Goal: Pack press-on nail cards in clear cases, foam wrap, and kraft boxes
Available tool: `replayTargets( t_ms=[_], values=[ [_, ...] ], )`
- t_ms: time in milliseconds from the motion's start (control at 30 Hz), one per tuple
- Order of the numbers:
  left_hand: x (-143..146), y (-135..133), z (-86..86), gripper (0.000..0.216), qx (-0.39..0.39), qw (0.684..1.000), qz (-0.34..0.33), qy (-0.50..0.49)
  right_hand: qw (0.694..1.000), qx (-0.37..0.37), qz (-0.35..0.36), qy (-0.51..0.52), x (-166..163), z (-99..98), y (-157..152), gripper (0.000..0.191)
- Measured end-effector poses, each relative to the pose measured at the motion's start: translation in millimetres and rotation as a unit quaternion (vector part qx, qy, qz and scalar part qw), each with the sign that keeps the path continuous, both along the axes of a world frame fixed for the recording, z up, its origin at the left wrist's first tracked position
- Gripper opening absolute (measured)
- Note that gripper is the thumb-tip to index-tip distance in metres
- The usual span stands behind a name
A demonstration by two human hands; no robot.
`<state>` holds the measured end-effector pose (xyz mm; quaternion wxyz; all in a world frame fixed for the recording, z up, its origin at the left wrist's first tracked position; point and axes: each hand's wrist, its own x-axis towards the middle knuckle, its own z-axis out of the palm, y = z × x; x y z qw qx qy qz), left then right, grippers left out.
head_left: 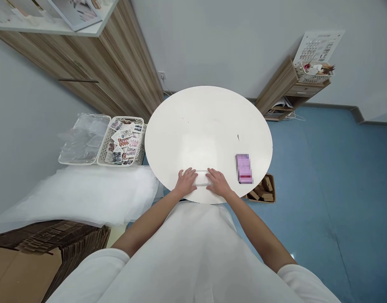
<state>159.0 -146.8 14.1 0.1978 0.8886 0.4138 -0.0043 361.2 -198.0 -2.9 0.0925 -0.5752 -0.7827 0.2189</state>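
Note:
A small white oblong bundle (202,178) lies near the front edge of the round white table (209,113). My left hand (186,182) grips its left end, fingers over the far side and thumb at the near side. At the right end, my right hand (217,182) holds it in the same way. Whether the bundle is a roll or a folded packet I cannot tell. To the right of my right hand lies a phone-shaped thing (244,168), its purple-pink face blurred into blocks.
Left of the table stand a white basket of nail-tip cards (124,141) and a basket of clear plastic (86,139). White sheets (95,193) lie below them, above flattened cardboard (25,269). An open box (264,191) sits under the table's right edge. Wooden cabinets (124,54) stand behind.

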Motion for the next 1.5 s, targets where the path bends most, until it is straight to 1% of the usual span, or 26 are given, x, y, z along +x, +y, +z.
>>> replayTargets(
  t_ms=[67, 167, 300, 400, 533, 667, 733, 800, 900, 1000, 1067, 1100, 1233, 1333, 1433, 1500],
  values=[
    [-0.1, 2.6, -2.5, 0.043, -0.006, 1.000, -0.002, -0.005, 1.000, -0.020, -0.004, -0.008, -4.2, -2.7, 4.8, 0.051],
    [-1.7, 5.9, -1.6, 0.044, -0.016, 1.000, -0.005, -0.017, 0.999, -0.038, -0.023, -0.013, -7.8, -3.5, 5.6, 0.049],
    [-6.1, 3.8, 4.1, 0.048, -0.052, 0.998, -0.036, -0.028, 0.997, -0.066, -0.028, 0.000, -9.7, 2.8, -6.9, 0.049],
    [-10.1, -0.6, 6.2, 0.051, -0.094, 0.994, -0.048, -0.026, 0.991, -0.116, -0.051, 0.050, -9.2, 9.8, -16.4, 0.051],
    [-11.3, 3.8, 5.2, 0.044, -0.144, 0.989, -0.015, -0.023, 0.962, -0.195, -0.110, 0.154, -3.9, 16.8, -14.1, 0.049],
    [-6.9, 22.1, 8.6, 0.029, -0.164, 0.986, 0.005, -0.021, 0.937, -0.233, -0.149, 0.215, 3.6, 19.1, 0.8, 0.038],
    [-4.9, 31.9, 11.7, 0.031, -0.176, 0.984, 0.030, -0.026, 0.929, -0.243, -0.169, 0.223, 6.7, 18.7, 7.7, 0.037],
    [-4.6, 40.1, 13.2, 0.036, -0.199, 0.976, 0.074, -0.041, 0.921, -0.250, -0.196, 0.225, 9.5, 17.4, 12.2, 0.040],
    [-7.6, 48.9, 9.2, 0.037, -0.239, 0.955, 0.149, -0.093, 0.911, -0.243, -0.243, 0.227, 14.1, 13.6, 14.0, 0.043],
    [-13.0, 53.6, -1.3, 0.037, -0.280, 0.921, 0.223, -0.156, 0.901, -0.226, -0.283, 0.239, 18.8, 6.9, 12.2, 0.041],
    [-16.3, 55.2, -9.3, 0.033, -0.295, 0.904, 0.258, -0.172, 0.894, -0.219, -0.316, 0.231, 21.3, 0.6, 10.5, 0.037],
    [-17.7, 55.7, -13.0, 0.029, -0.293, 0.902, 0.271, -0.167, 0.890, -0.214, -0.335, 0.224, 22.3, -3.0, 9.5, 0.035],
    [-21.0, 55.3, -22.2, 0.017, -0.233, 0.920, 0.300, -0.096, 0.871, -0.174, -0.393, 0.239, 24.5, -15.6, 2.6, 0.026],
    [-22.9, 51.6, -22.8, 0.016, -0.205, 0.933, 0.293, -0.049, 0.872, -0.134, -0.413, 0.225, 24.4, -18.3, -6.0, 0.029],
    [-24.1, 44.4, -19.6, 0.022, -0.199, 0.933, 0.298, -0.021, 0.896, -0.070, -0.411, 0.154, 21.3, -13.3, -11.8, 0.037],
    [-23.2, 38.9, -16.2, 0.034, -0.170, 0.937, 0.304, -0.021, 0.924, -0.018, -0.366, 0.107, 17.4, -7.5, -11.1, 0.040]
  ],
)
